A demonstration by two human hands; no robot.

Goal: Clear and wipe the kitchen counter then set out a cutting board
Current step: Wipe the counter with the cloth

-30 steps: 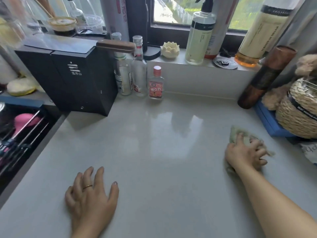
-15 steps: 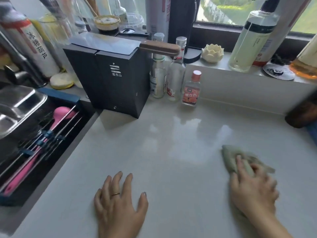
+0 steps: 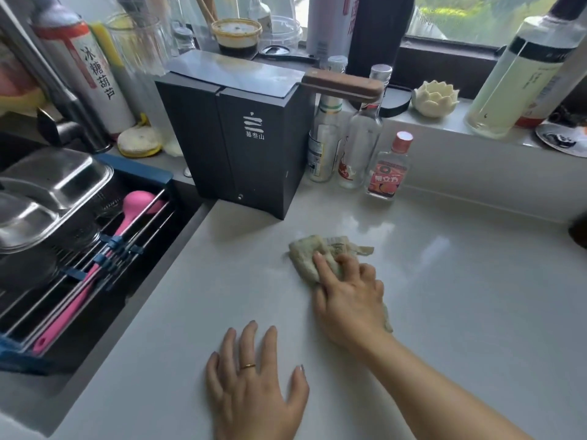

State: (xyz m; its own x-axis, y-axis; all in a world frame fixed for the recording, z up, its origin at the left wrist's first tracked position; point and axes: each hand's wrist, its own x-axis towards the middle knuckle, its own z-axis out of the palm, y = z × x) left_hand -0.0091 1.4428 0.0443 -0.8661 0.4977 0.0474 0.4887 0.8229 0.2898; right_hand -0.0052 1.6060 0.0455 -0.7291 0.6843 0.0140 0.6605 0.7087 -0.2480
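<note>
My right hand (image 3: 349, 296) presses a crumpled pale green cloth (image 3: 309, 252) flat on the light grey counter (image 3: 460, 296), in the middle of the surface. Part of the cloth sticks out ahead of my fingers and a bit behind my wrist. My left hand (image 3: 254, 385) lies flat on the counter near the front edge, fingers spread, a ring on one finger, holding nothing. No cutting board is in sight.
A black box (image 3: 244, 147) with a cleaver (image 3: 343, 85) on top stands at the back left. Three bottles (image 3: 359, 144) stand beside it. The sink (image 3: 79, 249) at left holds a rack, steel trays and a pink utensil (image 3: 104, 249). Bottles crowd the windowsill (image 3: 521, 77).
My right hand has swept the cloth leftward across the counter, from the right side toward the middle. My left hand has stayed flat; the view has shifted left.
</note>
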